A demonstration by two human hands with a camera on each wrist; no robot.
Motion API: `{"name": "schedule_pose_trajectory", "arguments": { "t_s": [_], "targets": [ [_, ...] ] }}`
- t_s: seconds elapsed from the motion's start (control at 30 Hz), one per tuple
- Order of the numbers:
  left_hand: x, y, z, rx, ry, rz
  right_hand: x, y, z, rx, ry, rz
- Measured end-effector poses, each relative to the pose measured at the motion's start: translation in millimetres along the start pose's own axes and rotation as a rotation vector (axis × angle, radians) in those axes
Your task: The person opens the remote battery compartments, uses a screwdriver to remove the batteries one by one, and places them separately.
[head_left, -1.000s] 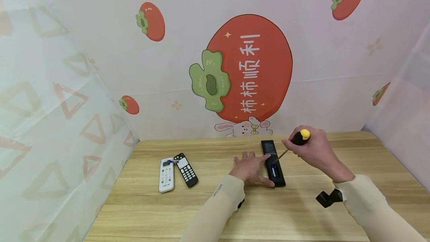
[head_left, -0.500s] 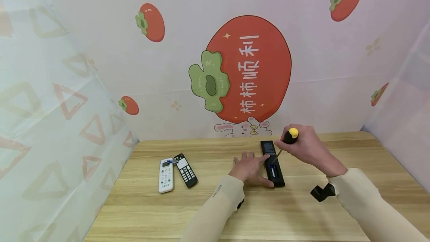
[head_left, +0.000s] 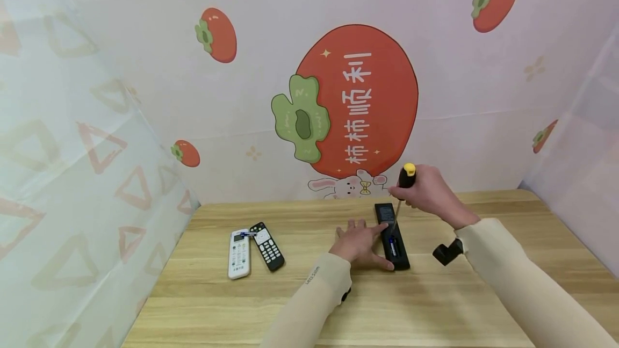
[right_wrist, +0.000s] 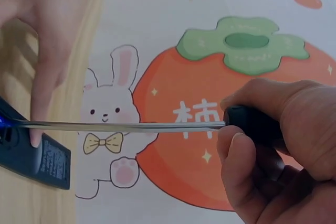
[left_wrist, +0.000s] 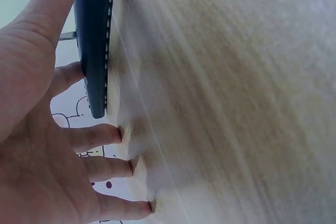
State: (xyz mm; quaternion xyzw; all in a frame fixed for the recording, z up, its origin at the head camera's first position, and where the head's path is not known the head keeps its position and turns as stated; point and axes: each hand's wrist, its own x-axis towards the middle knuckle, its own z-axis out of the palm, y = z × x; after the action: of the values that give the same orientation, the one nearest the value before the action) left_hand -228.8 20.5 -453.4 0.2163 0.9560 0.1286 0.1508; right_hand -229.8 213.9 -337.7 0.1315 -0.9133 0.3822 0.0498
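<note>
A black remote control lies back side up on the table, its battery compartment uncovered. Inside sits a blue-and-white battery. My left hand rests beside it, index finger and thumb touching the remote's left edge and the other fingertips down on the wood, as the left wrist view also shows. Above the remote my right hand grips a screwdriver with a black handle and yellow end. Its metal shaft points down to the battery's far end, where the tip overlaps the compartment.
On the left of the table lie a white remote and a black remote with white buttons. A small blue battery lies across their upper ends. A printed cloth backdrop rises behind the table's far edge.
My right hand has moved left and a little up, bringing the screwdriver from a slant to nearly upright. Its tip stays at the battery compartment. My left hand has not moved.
</note>
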Motion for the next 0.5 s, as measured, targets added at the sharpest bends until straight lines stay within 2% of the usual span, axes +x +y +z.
{"name": "schedule_pose_trajectory", "arguments": {
  "t_s": [0.3,0.5],
  "targets": [
    [1.4,1.5,2.0,0.022,-0.006,-0.013,24,6,-5,0.026,-0.057,0.090],
    [2.5,2.1,2.3,0.049,-0.008,-0.023,34,12,-5,0.062,-0.066,0.104]
  ]
}}
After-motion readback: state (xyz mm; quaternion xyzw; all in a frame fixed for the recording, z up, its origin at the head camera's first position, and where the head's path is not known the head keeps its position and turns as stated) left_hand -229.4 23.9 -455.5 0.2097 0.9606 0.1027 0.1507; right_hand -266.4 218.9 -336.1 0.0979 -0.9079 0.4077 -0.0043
